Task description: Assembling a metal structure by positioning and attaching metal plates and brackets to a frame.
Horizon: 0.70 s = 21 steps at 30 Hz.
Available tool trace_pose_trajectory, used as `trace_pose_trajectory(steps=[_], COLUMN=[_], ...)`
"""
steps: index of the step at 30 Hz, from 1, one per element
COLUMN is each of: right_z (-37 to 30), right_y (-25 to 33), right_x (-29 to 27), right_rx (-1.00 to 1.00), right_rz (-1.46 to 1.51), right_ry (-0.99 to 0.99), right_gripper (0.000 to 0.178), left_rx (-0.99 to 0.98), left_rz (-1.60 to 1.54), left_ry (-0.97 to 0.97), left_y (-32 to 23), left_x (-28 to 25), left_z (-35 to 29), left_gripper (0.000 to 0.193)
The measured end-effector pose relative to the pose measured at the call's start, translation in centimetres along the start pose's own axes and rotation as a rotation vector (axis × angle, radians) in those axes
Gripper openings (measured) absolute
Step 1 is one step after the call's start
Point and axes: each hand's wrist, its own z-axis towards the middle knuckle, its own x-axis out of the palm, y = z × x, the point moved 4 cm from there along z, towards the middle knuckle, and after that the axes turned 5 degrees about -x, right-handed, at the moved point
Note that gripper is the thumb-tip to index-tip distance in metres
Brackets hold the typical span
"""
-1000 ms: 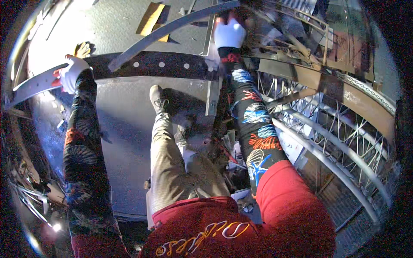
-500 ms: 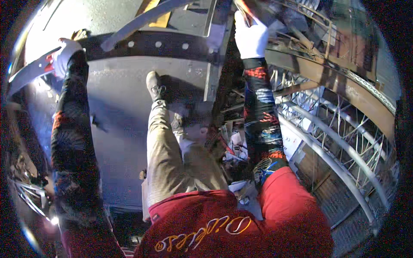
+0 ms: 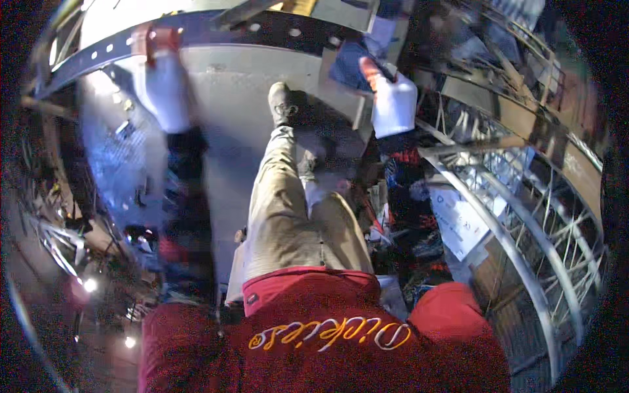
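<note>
My left hand (image 3: 162,88), in a white glove with red at its fingers, is smeared by motion. It reaches the dark curved metal beam (image 3: 226,27) with a row of holes; whether it grips the beam cannot be made out. My right hand (image 3: 395,105), in a white glove with orange-red fingers, is closed, right of the beam's end and beside an upright metal post. A dark edge shows between its finger and thumb, but what it belongs to is unclear. Both forearms wear dark patterned sleeves.
Below the beam lies a grey floor surface (image 3: 242,78), where my shoe (image 3: 282,101) stands. Curved metal trusses (image 3: 517,216) run along the right, with a white sheet (image 3: 458,219) behind them. Clutter and bright lamps (image 3: 90,285) lie at the lower left.
My view has shifted. My left hand has moved right along the beam, and my right hand has come lower and nearer to me. The beam now sits higher in the picture.
</note>
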Motion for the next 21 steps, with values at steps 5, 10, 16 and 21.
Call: trace_pose_trajectory(steps=[5,10,16,21], right_z=[-4.4,-3.5,2.0,4.5], right_y=[3.1,3.8,5.5,4.8], right_x=[8.5,11.5,11.9,12.5], right_rx=[-0.553,-0.078,-0.405,-0.705], right_rz=[-0.032,0.282,-0.201,-0.555], right_ry=[0.436,0.512,0.185,-0.1], right_gripper=[0.018,0.024,0.025,0.029], left_rx=[-0.538,-0.587,-0.391,-0.487], left_rz=[0.254,0.089,0.168,-0.004], left_ry=[0.397,0.04,-0.208,-0.276], left_y=[-2.4,0.0,1.2,1.4], left_x=[2.7,-1.1,-2.6,-3.4], left_z=[-10.4,-7.2,-3.3,-3.5], left_gripper=[0.033,0.023,0.018,0.019])
